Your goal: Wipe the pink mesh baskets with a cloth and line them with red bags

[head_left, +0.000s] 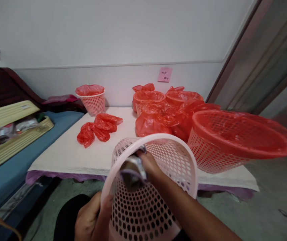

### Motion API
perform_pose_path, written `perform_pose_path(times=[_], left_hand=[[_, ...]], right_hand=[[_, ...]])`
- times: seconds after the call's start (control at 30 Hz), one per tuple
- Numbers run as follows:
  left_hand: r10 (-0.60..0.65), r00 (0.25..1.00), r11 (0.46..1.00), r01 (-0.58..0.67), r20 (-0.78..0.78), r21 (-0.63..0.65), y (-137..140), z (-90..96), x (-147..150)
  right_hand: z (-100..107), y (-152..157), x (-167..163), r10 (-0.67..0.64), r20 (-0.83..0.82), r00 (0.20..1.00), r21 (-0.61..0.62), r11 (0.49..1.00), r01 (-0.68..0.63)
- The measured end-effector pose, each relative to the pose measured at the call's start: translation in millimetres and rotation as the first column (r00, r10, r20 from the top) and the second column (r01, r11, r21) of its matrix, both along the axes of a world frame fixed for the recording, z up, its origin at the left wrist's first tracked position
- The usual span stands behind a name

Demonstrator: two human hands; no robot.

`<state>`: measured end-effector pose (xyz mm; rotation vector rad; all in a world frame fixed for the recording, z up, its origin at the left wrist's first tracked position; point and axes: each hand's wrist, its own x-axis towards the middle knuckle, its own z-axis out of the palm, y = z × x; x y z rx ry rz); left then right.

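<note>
A pale pink perforated plastic wastebasket (140,214) is tilted in front of me with its mouth facing me. My left hand (89,214) is closed around its wall and rim at the lower left. My right hand (150,165) reaches into the mouth, fingers closed on a crumpled silvery packet (133,169) that is dark inside and partly blurred. Behind the basket is a white-covered low table (60,149). Two crumpled red plastic bags (105,125) lie on it.
A similar basket with a red bag liner (93,103) stands back left. Several red-lined baskets (156,117) crowd the table's right, with a larger lined one (216,147) at the edge. A pink note (165,74) is on the wall. An open yellow case (10,134) lies left.
</note>
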<state>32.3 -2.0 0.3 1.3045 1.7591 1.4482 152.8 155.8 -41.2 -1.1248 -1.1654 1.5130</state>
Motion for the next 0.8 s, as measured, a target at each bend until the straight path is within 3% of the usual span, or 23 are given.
perform_pose_path(times=[0.1,0.17,0.23,0.3,0.33,0.4,0.47,0.53,0.6,0.73,0.8], left_hand=[[0.016,1.0,0.999,-0.016,-0.003,0.041,9,-9.0,-6],[0.003,1.0,0.998,-0.002,-0.023,0.055,14,-14.9,-11],[0.013,1.0,0.998,-0.012,-0.021,0.057,16,-18.3,-15],[0.043,0.999,0.998,-0.043,0.001,0.05,16,-18.7,-17],[0.056,0.998,0.997,-0.056,0.011,0.046,15,-18.0,-17],[0.044,0.999,0.998,-0.045,0.011,0.044,13,-15.9,-15],[0.015,1.0,0.998,-0.015,-0.001,0.053,10,-14.4,-13],[-0.006,1.0,0.998,0.007,-0.008,0.061,7,-14.6,-10],[-0.007,1.0,0.998,0.007,-0.004,0.057,6,-16.3,-10],[0.011,0.999,0.999,-0.008,-0.052,0.048,7,-22.0,-16],[0.018,0.995,0.999,-0.013,-0.095,0.052,9,-24.4,-20]], right_hand=[[14,-33,-11,0.121,0.061,0.991,0.186,0.974,-0.13],[22,-53,-14,0.169,0.307,0.937,0.396,0.872,-0.287],[23,-67,-13,0.155,0.557,0.816,0.483,0.739,-0.47],[17,-70,-10,0.122,0.757,0.641,0.437,0.636,-0.637],[11,-67,-8,0.101,0.835,0.541,0.379,0.607,-0.698],[-6,-57,-4,0.06,0.925,0.375,0.26,0.62,-0.74],[-22,-41,-1,0.046,0.949,0.311,0.195,0.69,-0.697],[-31,-26,-1,0.044,0.943,0.329,0.185,0.751,-0.634],[-30,-19,-3,0.07,0.925,0.375,0.189,0.77,-0.609],[-6,-44,-15,0.142,0.855,0.498,0.232,0.755,-0.614],[6,-69,-19,0.077,0.807,0.586,0.357,0.726,-0.588]])
